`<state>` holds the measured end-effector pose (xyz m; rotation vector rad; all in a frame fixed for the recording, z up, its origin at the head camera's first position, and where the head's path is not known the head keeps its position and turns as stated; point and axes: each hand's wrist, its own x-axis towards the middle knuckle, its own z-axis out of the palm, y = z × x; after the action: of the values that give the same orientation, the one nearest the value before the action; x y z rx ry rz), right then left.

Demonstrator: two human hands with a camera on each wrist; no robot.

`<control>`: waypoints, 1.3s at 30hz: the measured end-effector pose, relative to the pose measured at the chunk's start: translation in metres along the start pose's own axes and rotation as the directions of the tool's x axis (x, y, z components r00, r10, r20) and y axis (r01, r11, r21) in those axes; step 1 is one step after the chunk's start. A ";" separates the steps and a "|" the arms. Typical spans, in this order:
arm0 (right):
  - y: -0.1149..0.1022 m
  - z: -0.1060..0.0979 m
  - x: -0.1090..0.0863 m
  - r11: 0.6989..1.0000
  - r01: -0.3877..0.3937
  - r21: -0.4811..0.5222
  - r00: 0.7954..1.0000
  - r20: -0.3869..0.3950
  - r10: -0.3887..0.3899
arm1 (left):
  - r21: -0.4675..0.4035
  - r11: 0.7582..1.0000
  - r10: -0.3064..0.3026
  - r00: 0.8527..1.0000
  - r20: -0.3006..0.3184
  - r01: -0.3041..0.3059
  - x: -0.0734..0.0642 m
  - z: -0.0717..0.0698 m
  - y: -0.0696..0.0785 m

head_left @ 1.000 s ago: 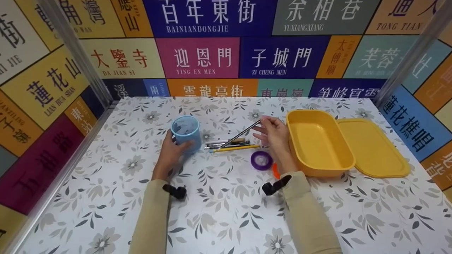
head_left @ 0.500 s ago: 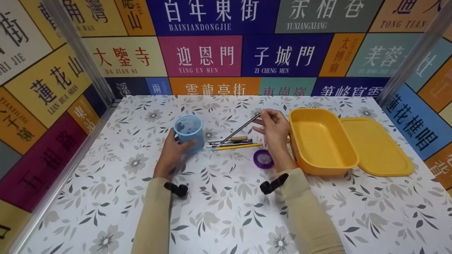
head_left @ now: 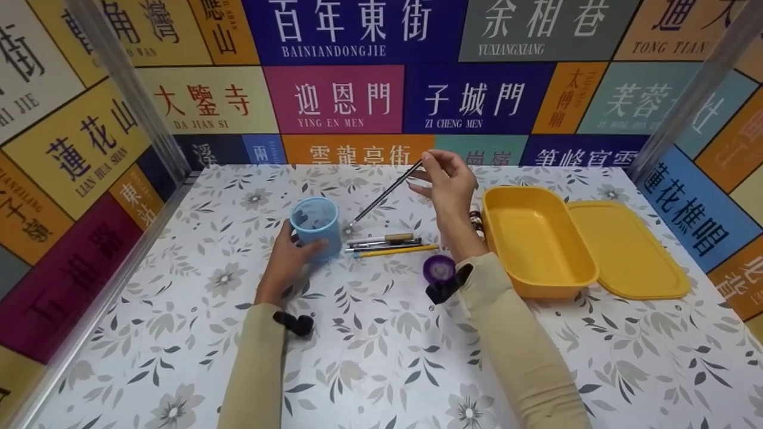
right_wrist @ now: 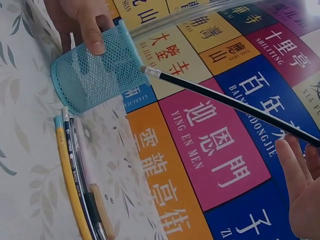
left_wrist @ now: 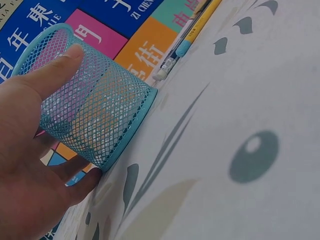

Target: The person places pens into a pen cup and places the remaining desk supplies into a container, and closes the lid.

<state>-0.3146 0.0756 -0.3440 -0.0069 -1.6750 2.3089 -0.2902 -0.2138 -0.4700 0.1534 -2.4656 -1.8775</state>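
Note:
A light blue mesh pen cup (head_left: 329, 244) stands upright on the patterned table. My left hand (head_left: 281, 262) grips its side, with the thumb across the mesh (left_wrist: 107, 107) in the left wrist view. My right hand (head_left: 452, 187) pinches a dark striped pencil (head_left: 386, 196) by its upper end, above the table. The pencil slants down toward the cup; its eraser end (right_wrist: 152, 72) appears near the cup's rim in the right wrist view. Beside the cup lie a yellow pencil (head_left: 399, 250) with a blue end and several other pens and pencils (head_left: 372, 241).
A yellow box (head_left: 545, 287) stands open at the right, with its flat yellow lid (head_left: 647, 256) beyond it. A purple ring-shaped item (head_left: 437, 268) lies partly behind my right cuff. A small brown-and-white thing (head_left: 475, 221) shows beside the box. Lettered panels (head_left: 334, 98) back the table.
My right hand has lifted the pencil up and away from me, off the pens on the table, and its lower end is nearer the cup. My left hand stays on the cup.

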 end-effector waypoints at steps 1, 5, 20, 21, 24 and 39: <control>-0.002 0.003 0.001 1.000 0.001 0.009 1.000 0.003 -0.001 | -0.004 1.000 0.000 1.000 -0.001 0.000 0.000 0.000 0.000; -0.007 0.012 0.003 1.000 0.019 0.017 1.000 0.015 -0.019 | -0.010 1.000 -0.017 1.000 0.005 0.017 0.000 -0.001 0.000; 0.007 0.037 0.001 0.999 0.047 -0.006 0.998 0.028 -0.047 | -0.023 0.999 -0.030 0.999 0.020 0.031 0.001 0.000 0.001; 0.008 0.038 0.001 0.999 0.051 -0.003 0.998 0.024 -0.051 | -0.018 0.999 -0.028 0.999 0.021 0.029 0.001 0.000 0.000; 0.012 0.043 0.000 0.998 0.061 -0.003 0.998 0.028 -0.061 | 0.000 1.000 -0.019 1.000 0.019 0.019 0.001 0.000 0.000; 0.041 0.059 -0.016 0.999 0.040 0.028 0.993 0.110 -0.043 | 0.024 0.998 -0.064 0.998 0.016 0.064 0.001 -0.002 0.003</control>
<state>-0.3183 0.0055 -0.3653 0.1620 -1.6808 2.3386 -0.2907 -0.2152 -0.4660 0.2213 -2.5238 -1.8816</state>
